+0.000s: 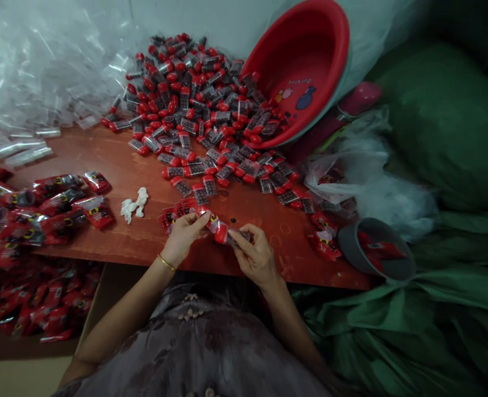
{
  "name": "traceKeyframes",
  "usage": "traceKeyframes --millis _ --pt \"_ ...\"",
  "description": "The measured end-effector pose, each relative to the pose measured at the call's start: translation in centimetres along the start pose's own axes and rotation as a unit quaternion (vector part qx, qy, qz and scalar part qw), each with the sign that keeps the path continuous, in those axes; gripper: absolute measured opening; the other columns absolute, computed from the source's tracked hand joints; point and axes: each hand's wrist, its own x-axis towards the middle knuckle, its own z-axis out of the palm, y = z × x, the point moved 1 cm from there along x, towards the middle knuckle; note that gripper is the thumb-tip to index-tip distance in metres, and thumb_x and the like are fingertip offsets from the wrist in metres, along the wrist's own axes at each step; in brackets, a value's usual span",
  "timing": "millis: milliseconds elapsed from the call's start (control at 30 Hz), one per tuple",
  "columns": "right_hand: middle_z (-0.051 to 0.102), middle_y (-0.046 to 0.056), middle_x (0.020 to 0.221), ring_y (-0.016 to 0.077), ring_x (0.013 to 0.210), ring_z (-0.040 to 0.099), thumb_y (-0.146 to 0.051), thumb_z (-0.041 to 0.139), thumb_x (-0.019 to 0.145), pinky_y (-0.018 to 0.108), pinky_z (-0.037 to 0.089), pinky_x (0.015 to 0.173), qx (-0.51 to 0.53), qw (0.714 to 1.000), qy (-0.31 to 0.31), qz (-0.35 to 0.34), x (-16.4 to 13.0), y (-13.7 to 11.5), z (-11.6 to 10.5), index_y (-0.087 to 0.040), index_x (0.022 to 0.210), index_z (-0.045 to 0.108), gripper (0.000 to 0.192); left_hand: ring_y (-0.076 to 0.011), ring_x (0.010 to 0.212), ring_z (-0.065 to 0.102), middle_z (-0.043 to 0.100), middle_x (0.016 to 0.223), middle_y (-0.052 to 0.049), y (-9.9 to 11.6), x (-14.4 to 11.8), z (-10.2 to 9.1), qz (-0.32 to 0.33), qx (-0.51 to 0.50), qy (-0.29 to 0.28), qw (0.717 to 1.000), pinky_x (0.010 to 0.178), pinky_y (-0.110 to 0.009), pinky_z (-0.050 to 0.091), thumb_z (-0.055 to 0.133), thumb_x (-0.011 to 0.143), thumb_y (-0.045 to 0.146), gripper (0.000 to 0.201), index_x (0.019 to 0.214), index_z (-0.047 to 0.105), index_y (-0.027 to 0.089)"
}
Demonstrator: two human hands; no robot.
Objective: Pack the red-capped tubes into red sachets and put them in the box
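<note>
Pinching a red packet [213, 220] between thumb and finger, the left hand [186, 234] sits near the right hand [255, 253], which grips a red-capped container [221, 234] at that packet's end; beyond both, on the counter [138, 240], rises a heap of similar containers [186, 105]

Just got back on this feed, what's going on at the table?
A person's left hand pinches a red printed wrapper, while the right hand holds a red-capped clear container at its end; whether it is inside is unclear. A heap of similar containers spreads beside a tipped red basin. Red packets lie at the left, with more in a box below.
</note>
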Motion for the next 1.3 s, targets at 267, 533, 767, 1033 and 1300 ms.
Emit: traceKeyframes --millis 267,533,767,1033,1300 --pt "0.047 0.010 0.111 0.0188 0.093 0.055 -0.020 0.051 0.088 0.033 0.054 0.075 -0.012 1.000 0.005 0.027 0.0 -0.4 0.6 -0.028 0.127 0.055 0.040 -0.0101 0.057 0.060 0.069 0.067 -0.001 -0.6 -0.4 1.0 0.024 -0.017 -0.031 0.999 0.061 -0.023 0.049 0.087 0.042 0.036 0.043 0.073 0.068 0.012" --pt "0.042 0.009 0.108 0.0175 0.093 0.053 -0.014 0.051 0.088 0.032 0.052 0.075 -0.003 0.996 0.071 0.047 -0.2 -0.9 1.8 -0.029 0.128 0.054 0.043 -0.0097 0.057 0.058 0.068 0.064 -0.001 -1.8 -0.4 1.7 0.012 -0.001 -0.037 0.999 0.060 -0.023 0.048 0.088 0.040 0.036 0.042 0.068 0.069 0.012" --pt "0.053 0.009 0.101 0.0191 0.090 0.057 -0.025 0.054 0.087 0.035 0.052 0.079 0.111 0.975 0.073 0.179 0.0 -1.7 2.4 -0.025 0.127 0.055 0.040 -0.0073 0.050 0.052 0.065 0.060 0.001 -1.8 -0.5 2.3 0.032 -0.049 -0.041 0.997 0.054 -0.021 0.044 0.086 0.046 0.033 0.034 0.066 0.068 0.013" --pt "0.056 -0.005 0.061 0.0058 0.037 0.042 -0.047 0.053 0.084 0.022 0.047 0.044 0.415 0.817 -0.006 0.400 0.9 -2.1 2.1 -0.019 0.097 0.058 0.031 -0.0103 0.057 0.056 0.067 0.065 -0.001 -1.9 -0.1 1.3 0.096 0.021 -0.063 0.993 0.059 -0.022 0.045 0.084 0.051 0.034 0.030 0.066 0.068 0.014" --pt "0.059 -0.005 0.057 0.0050 0.035 0.042 -0.046 0.062 0.076 0.022 0.046 0.042 0.426 0.811 0.004 0.402 2.7 -2.8 2.6 -0.019 0.086 0.058 0.029 -0.0024 0.039 0.028 0.040 0.041 0.007 -2.2 -0.1 1.3 0.076 -0.025 0.006 0.997 0.040 -0.020 0.024 0.081 0.049 0.050 0.047 0.046 0.050 0.015"
